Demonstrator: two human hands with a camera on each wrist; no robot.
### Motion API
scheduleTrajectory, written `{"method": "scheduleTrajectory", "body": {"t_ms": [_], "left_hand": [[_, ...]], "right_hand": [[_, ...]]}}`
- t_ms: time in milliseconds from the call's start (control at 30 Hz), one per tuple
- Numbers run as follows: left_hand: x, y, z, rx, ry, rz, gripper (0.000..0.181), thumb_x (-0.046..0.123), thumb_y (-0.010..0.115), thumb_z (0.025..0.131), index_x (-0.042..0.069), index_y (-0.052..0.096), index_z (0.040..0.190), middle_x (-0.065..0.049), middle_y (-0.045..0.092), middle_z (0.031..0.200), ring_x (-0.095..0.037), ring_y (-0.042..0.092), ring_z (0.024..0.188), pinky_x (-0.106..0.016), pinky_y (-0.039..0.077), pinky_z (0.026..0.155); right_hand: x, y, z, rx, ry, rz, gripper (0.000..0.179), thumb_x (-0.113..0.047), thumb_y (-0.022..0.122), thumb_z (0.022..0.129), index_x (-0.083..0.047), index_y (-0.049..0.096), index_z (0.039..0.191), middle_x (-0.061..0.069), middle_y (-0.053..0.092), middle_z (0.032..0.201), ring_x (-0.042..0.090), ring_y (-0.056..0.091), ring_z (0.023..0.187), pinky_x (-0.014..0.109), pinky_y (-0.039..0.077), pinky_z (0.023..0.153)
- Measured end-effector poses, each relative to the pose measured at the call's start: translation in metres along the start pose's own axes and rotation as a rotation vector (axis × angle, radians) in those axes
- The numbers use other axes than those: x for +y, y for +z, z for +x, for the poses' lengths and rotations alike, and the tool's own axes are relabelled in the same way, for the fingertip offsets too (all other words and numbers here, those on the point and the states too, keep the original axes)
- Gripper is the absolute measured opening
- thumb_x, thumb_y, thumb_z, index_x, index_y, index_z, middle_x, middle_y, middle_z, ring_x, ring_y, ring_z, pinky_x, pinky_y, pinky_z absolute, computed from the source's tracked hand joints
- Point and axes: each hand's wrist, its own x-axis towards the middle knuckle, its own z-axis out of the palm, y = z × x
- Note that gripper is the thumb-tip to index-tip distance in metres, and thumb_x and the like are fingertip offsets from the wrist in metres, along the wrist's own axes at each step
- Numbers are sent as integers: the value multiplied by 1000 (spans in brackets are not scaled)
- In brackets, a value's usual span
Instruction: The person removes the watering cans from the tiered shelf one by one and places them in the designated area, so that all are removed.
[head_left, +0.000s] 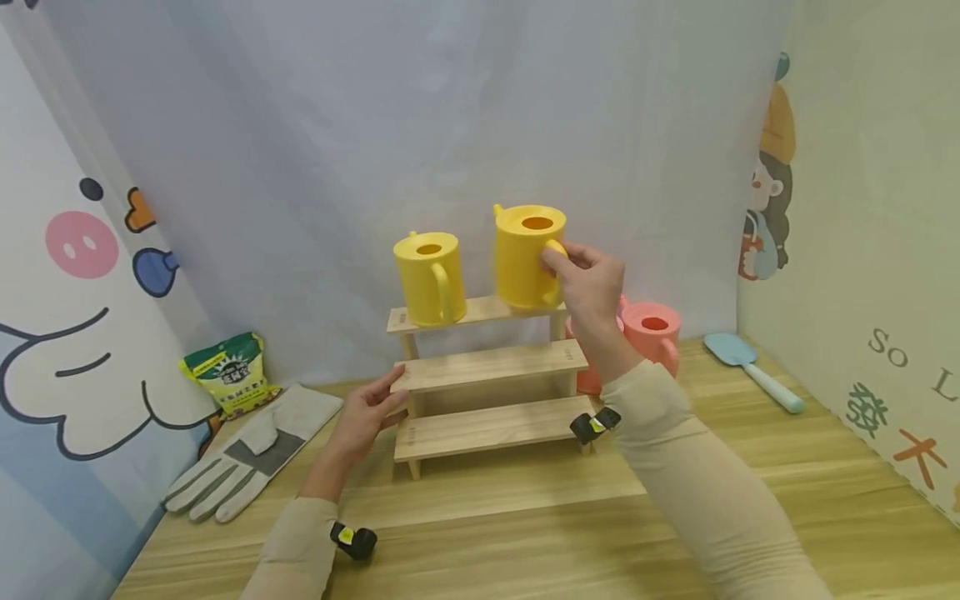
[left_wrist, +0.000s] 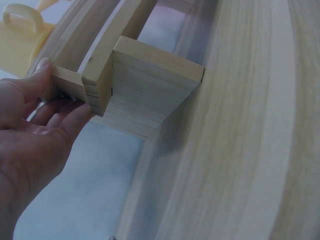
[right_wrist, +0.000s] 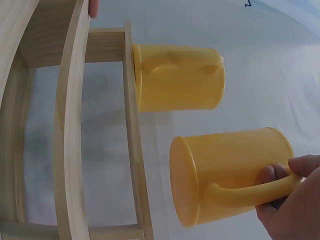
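Observation:
My right hand (head_left: 592,287) grips the handle of a yellow watering can (head_left: 517,262). In the right wrist view this watering can (right_wrist: 230,165) hangs apart from the top tier, its base facing the shelf. Another yellow watering can (head_left: 423,279) stands upright at the left of the top tier of a three-step wooden shelf (head_left: 487,367). My left hand (head_left: 367,417) holds the left end of the middle tier. The left wrist view shows the thumb above the board and curled fingers below it. Two pink watering cans (head_left: 651,329) stand behind the shelf's right side, one mostly hidden by my right arm.
At the left, a pair of grey-white work gloves (head_left: 255,450) lies before a green and yellow packet (head_left: 231,375) leaning on the wall. A light blue hand trowel (head_left: 753,371) lies on the wooden table (head_left: 510,542) at the right. A pale curtain (head_left: 337,167) hangs behind.

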Motion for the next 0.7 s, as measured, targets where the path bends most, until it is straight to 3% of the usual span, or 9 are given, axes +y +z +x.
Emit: {"method": "scheduleTrajectory", "body": {"t_ms": [700], "left_hand": [[1, -1, -1, -5, 9, 18, 57, 11, 57, 103, 3, 35, 155, -18, 21, 162, -38, 31, 143, -49, 45, 105]], "right_hand": [[2, -87, 3, 110, -33, -100, 32, -24, 79, 88, 1, 75, 108, 3, 73, 90, 19, 67, 89, 29, 57, 89]]}}
